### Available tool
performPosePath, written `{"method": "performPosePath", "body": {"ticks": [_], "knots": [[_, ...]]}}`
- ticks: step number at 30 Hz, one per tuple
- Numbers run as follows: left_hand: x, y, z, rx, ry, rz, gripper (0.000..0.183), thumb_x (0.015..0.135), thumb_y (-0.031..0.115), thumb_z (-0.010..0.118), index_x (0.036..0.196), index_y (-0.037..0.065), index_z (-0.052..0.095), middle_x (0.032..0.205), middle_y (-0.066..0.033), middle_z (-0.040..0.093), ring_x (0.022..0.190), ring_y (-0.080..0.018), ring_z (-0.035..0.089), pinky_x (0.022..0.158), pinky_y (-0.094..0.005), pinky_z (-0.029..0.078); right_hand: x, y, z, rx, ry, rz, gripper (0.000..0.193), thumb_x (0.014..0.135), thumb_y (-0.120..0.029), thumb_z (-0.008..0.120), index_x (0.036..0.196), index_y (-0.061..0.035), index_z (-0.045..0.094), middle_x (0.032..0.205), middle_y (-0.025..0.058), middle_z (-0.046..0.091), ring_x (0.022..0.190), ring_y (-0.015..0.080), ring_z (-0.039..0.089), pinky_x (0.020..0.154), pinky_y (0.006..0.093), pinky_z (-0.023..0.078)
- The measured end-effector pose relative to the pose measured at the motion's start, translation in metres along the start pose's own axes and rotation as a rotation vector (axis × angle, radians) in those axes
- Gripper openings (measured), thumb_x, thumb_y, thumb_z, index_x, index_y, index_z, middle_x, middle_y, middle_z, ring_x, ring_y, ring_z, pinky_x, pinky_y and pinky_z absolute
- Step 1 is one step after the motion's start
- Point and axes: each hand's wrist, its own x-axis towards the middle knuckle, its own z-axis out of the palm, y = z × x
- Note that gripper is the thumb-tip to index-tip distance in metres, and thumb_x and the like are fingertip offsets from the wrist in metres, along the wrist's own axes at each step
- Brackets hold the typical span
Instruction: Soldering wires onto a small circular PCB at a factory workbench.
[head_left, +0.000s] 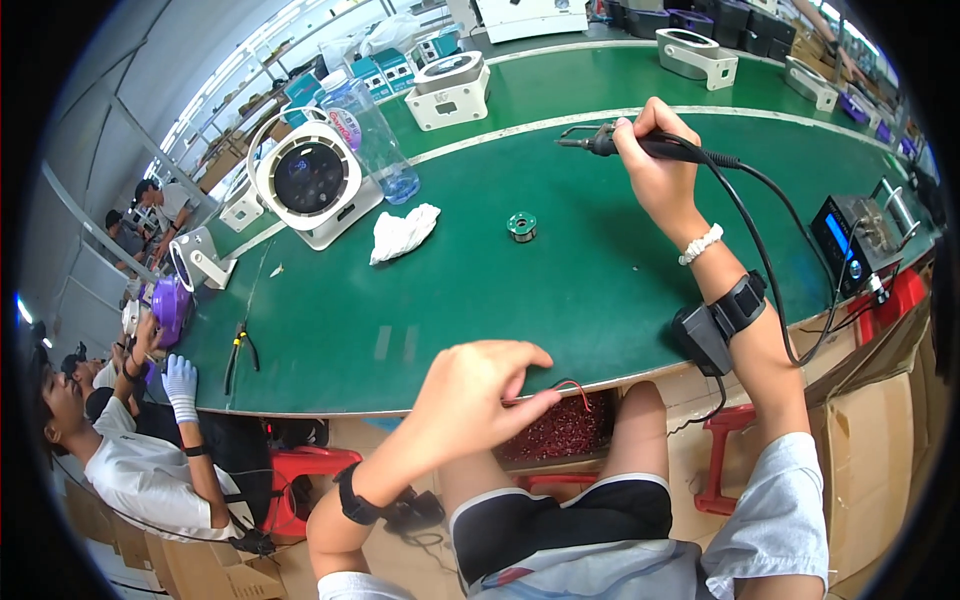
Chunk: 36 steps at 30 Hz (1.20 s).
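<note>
My right hand (660,165) is raised over the far side of the green bench, closed around the handle of a soldering iron (602,142). Its metal tip points left, and a black cable trails from the handle down to the right. Low at the near bench edge, my left hand (480,395) has thumb and fingers curled about a short red and black wire (575,384), whose end sticks out to the right. Below it, a container of many small dark red pieces (560,432) sits between my knees. On the bench stands a small solder spool (521,227).
A soldering station (850,245) stands at the right. White crumpled cloth (405,233), a clear bottle (380,150), a round-faced white device (310,180) and yellow-black pliers (238,352) lie leftward. Similar white housings (448,92) stand beyond. A co-worker (150,470) sits at the left.
</note>
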Motion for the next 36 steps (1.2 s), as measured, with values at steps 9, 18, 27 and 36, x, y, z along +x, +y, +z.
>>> {"method": "performPosePath", "body": {"ticks": [9, 18, 27, 36], "knots": [[-0.023, 0.03, -0.023, -0.317, 0.452, 0.2, 0.007, 0.063, -0.003, 0.06, 0.07, 0.0, 0.06, 0.065, -0.0116, 0.056, 0.06, -0.0258, 0.05, 0.056, -0.034, 0.038, -0.002, 0.013, -0.02, -0.104, 0.029, -0.015, 0.021, 0.075, -0.005, 0.061, 0.063, -0.0034, 0.043, 0.052, 0.0065, 0.049, 0.05, 0.0094, 0.048, 0.045, 0.0269, 0.038], [-0.066, 0.076, -0.021, -1.176, 0.301, 0.925, 0.012, 0.084, 0.014, 0.054, 0.073, 0.012, 0.051, 0.083, 0.0024, 0.047, 0.065, -0.0139, 0.043, 0.059, -0.0364, 0.034, 0.001, -0.003, -0.003, -0.031, 0.029, -0.025, 0.02, 0.072, -0.004, 0.06, 0.062, -0.0037, 0.043, 0.048, 0.0091, 0.049, 0.044, 0.0191, 0.054, 0.042, 0.0282, 0.039], [-0.081, 0.07, -0.021, -0.176, 0.913, 0.769, 0.048, 0.079, 0.018, 0.062, 0.12, 0.016, 0.036, 0.094, -0.0021, 0.038, 0.068, -0.0158, 0.042, 0.057, -0.0379, 0.034, 0.003, -0.007, -0.002, -0.021, 0.025, -0.02, 0.021, 0.071, -0.002, 0.06, 0.062, -0.0033, 0.042, 0.049, 0.0084, 0.05, 0.043, 0.0188, 0.054, 0.042, 0.0278, 0.039], [-0.062, 0.084, -0.036, -1.044, 0.14, 0.736, 0.02, 0.081, 0.002, 0.052, 0.069, 0.015, 0.043, 0.065, -0.0071, 0.049, 0.048, -0.0194, 0.044, 0.044, -0.0323, 0.032, 0.002, -0.001, -0.005, -0.021, 0.024, -0.021, 0.021, 0.074, -0.002, 0.06, 0.062, -0.0023, 0.042, 0.051, 0.0084, 0.048, 0.044, 0.0164, 0.049, 0.043, 0.028, 0.036]]}}
